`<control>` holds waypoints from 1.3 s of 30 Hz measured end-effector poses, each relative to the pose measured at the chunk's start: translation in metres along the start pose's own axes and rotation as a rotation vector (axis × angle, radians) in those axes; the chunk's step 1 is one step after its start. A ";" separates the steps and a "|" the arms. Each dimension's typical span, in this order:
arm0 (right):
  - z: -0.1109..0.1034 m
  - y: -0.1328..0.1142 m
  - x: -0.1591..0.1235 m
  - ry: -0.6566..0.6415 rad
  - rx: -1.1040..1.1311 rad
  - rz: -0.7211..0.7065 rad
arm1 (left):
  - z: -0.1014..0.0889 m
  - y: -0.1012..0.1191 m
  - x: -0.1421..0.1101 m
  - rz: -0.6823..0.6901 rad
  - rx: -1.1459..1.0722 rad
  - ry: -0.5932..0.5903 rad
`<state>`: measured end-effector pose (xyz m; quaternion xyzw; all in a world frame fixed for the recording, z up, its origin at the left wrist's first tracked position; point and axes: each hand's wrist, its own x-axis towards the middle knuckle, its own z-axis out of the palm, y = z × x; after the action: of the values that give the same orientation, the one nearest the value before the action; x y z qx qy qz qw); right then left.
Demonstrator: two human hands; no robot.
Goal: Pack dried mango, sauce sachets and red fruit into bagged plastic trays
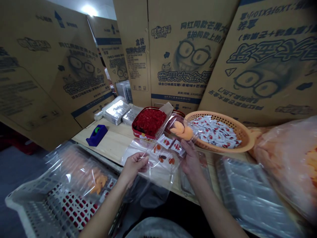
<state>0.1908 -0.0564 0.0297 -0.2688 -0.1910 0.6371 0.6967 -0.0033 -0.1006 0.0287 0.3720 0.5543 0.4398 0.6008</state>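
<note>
"Cardboard boxes wall in that wooden table. What's the person holding?"

"Right hand grips a clear tray above the table, with orange puffs and two small packets showing."

"And the left hand?"

"Thumb and fingers closed together, pinching a clear bag."

"Is the tray inside it?"

"Can't tell through all that plastic. Just beyond sits a red tin; right of that, an orange basket full of packets."
</note>
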 end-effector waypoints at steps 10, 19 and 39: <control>-0.003 0.000 0.001 -0.026 -0.012 0.000 | 0.004 0.003 -0.001 0.009 -0.117 -0.106; -0.010 0.001 0.005 -0.087 -0.025 0.030 | -0.001 0.002 0.002 0.067 -0.147 -0.150; -0.018 0.001 0.007 -0.119 -0.045 0.022 | -0.003 0.001 0.003 0.116 -0.209 -0.142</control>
<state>0.2019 -0.0517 0.0151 -0.2480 -0.2433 0.6551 0.6710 -0.0067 -0.0971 0.0285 0.3689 0.4391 0.5019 0.6474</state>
